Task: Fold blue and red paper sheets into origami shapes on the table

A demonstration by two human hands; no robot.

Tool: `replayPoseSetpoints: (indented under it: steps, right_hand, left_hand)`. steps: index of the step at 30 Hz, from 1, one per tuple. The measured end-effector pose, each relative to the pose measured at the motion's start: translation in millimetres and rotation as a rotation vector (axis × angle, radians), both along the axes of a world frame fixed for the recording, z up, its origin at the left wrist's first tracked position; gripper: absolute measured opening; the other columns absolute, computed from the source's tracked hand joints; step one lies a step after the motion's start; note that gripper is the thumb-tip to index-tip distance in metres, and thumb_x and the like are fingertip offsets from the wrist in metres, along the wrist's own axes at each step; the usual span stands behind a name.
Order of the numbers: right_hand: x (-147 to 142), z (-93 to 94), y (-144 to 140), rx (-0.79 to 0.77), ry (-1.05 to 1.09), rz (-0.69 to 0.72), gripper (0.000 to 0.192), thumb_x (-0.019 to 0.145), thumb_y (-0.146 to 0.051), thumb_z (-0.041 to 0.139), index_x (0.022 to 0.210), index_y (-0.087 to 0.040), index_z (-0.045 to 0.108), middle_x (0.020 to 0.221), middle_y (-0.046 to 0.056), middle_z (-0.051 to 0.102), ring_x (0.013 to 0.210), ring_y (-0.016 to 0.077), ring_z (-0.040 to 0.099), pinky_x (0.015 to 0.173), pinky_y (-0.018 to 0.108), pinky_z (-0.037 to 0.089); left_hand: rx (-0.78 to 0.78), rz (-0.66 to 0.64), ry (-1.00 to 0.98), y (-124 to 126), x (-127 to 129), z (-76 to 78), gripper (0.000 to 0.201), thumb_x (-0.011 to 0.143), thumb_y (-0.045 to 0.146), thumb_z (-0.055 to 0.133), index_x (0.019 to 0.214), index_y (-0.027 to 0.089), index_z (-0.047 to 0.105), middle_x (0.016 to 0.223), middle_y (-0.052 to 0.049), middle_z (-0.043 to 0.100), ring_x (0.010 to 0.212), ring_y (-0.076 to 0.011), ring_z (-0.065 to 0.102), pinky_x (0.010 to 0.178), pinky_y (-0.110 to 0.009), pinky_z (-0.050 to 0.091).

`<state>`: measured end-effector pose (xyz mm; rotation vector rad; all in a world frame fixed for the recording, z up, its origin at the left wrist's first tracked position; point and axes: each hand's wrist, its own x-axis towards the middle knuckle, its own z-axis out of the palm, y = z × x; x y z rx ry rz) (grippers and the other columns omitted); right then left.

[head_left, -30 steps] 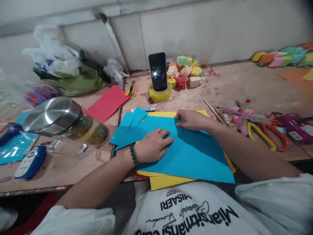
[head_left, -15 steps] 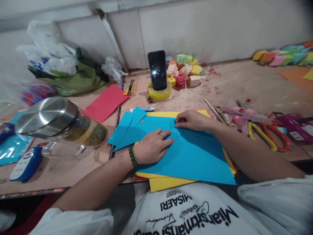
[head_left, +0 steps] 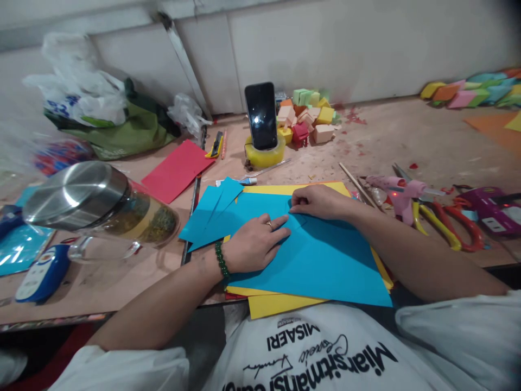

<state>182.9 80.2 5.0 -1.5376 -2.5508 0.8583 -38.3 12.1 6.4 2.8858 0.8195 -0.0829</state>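
A large blue paper sheet [head_left: 325, 260] lies on top of yellow sheets [head_left: 272, 304] at the table's near edge. My left hand [head_left: 254, 244], with a ring and a green bead bracelet, presses flat on the blue sheet with its fingers together. My right hand [head_left: 319, 200] pinches a folded edge of the same sheet at its far side, fingertips pointing left. Smaller blue paper pieces [head_left: 211, 209] fan out to the left of the sheet.
A glass jar with a steel lid [head_left: 101, 209] lies at left. A phone [head_left: 261, 115] stands in a yellow tape roll. Small paper boxes [head_left: 309, 117], red paper [head_left: 177, 168], a pink glue gun [head_left: 396, 193], scissors [head_left: 451, 225] and bags [head_left: 106, 117] surround the sheets.
My right hand has slid slightly left along the blue sheet's fold. My left hand stays pressed in place. The camera view has shifted a little.
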Motion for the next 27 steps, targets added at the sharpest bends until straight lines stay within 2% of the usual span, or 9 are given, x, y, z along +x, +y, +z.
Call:
replayPoseSetpoints:
  steps: [5, 13, 18, 22, 27]
  right_hand:
    - [0, 1.5, -1, -0.027, -0.006, -0.004, 0.016, 0.080, -0.034, 0.062, 0.080, -0.019, 0.067, 0.067, 0.001, 0.063, 0.063, 0.0138, 0.054, 0.057, 0.024, 0.033]
    - [-2, 4.5, -2, -0.048, -0.008, -0.076, 0.014, 0.077, -0.027, 0.063, 0.089, -0.019, 0.062, 0.074, 0.001, 0.063, 0.064, 0.0135, 0.053, 0.057, 0.023, 0.034]
    - [3, -1.5, 2, -0.054, 0.058, 0.008, 0.011, 0.077, -0.025, 0.059, 0.084, -0.019, 0.065, 0.073, 0.001, 0.065, 0.064, 0.0138, 0.054, 0.059, 0.023, 0.036]
    - [7, -8.0, 5, -0.097, 0.158, 0.042, 0.019, 0.079, -0.032, 0.059, 0.086, -0.017, 0.068, 0.076, 0.003, 0.068, 0.066, 0.0146, 0.057, 0.060, 0.024, 0.039]
    - [5, -4.4, 4, -0.068, 0.080, 0.030, 0.026, 0.080, -0.040, 0.061, 0.083, -0.016, 0.069, 0.069, 0.003, 0.066, 0.061, 0.0138, 0.054, 0.057, 0.024, 0.036]
  left_hand:
    - [0.003, -0.004, 0.001, 1, -1, -4.8, 0.046, 0.098, 0.028, 0.034, 0.141, 0.017, 0.046, 0.150, -0.015, 0.043, 0.098, -0.0280, 0.055, 0.084, -0.045, 0.046]
    - [0.043, -0.024, 0.025, 0, 0, -3.9, 0.046, 0.101, 0.030, 0.027, 0.141, 0.021, 0.048, 0.149, -0.013, 0.045, 0.089, -0.0249, 0.055, 0.078, -0.042, 0.046]
    - [0.055, -0.017, 0.017, 0, 0, -5.1, 0.045, 0.101, 0.028, 0.028, 0.141, 0.024, 0.049, 0.148, -0.013, 0.046, 0.088, -0.0236, 0.056, 0.079, -0.042, 0.047]
    - [0.072, -0.030, 0.031, 0, 0, -5.0, 0.046, 0.100, 0.027, 0.028, 0.141, 0.024, 0.049, 0.148, -0.013, 0.045, 0.087, -0.0236, 0.056, 0.079, -0.043, 0.047]
    - [0.084, -0.027, 0.044, -1, 0, -3.9, 0.046, 0.100, 0.027, 0.028, 0.142, 0.024, 0.048, 0.149, -0.014, 0.044, 0.087, -0.0237, 0.055, 0.079, -0.043, 0.048]
